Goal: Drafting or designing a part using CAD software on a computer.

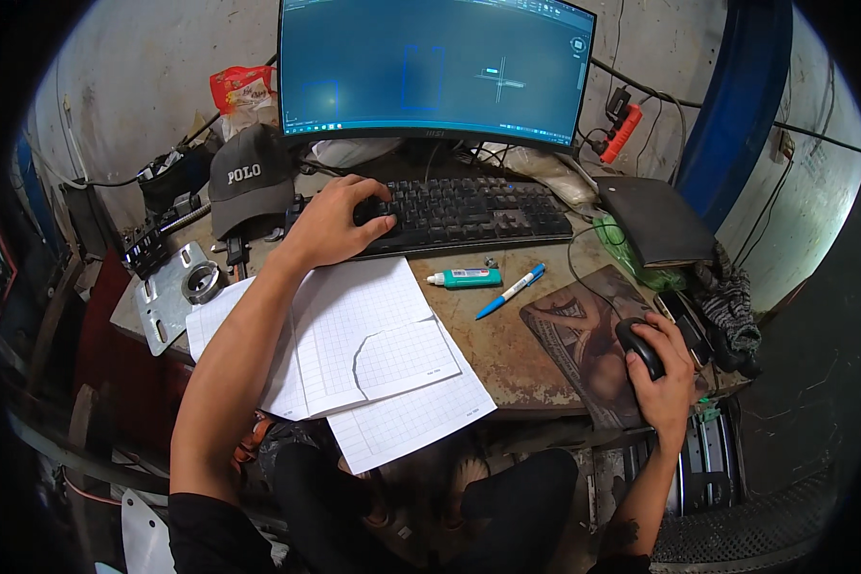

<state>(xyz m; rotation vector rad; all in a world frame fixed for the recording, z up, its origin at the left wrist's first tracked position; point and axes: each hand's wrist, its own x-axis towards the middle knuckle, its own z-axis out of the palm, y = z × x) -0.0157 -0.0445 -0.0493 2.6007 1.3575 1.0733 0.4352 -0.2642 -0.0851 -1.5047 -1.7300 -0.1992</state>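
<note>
Blue outlines [405,81] already drawn on monitor [378,48]; what's left can't be told. Black mouse [638,346] is held by right hand [668,371] on printed pad [569,359]; keyboard [488,206], below monitor, is touched at left end by left hand [335,224], thumb apart, nothing gripped

Beyond the fingers [371,189] stand a stained pale wall [148,77] and blue post [751,105]; below them, a worn table [493,354].
</note>
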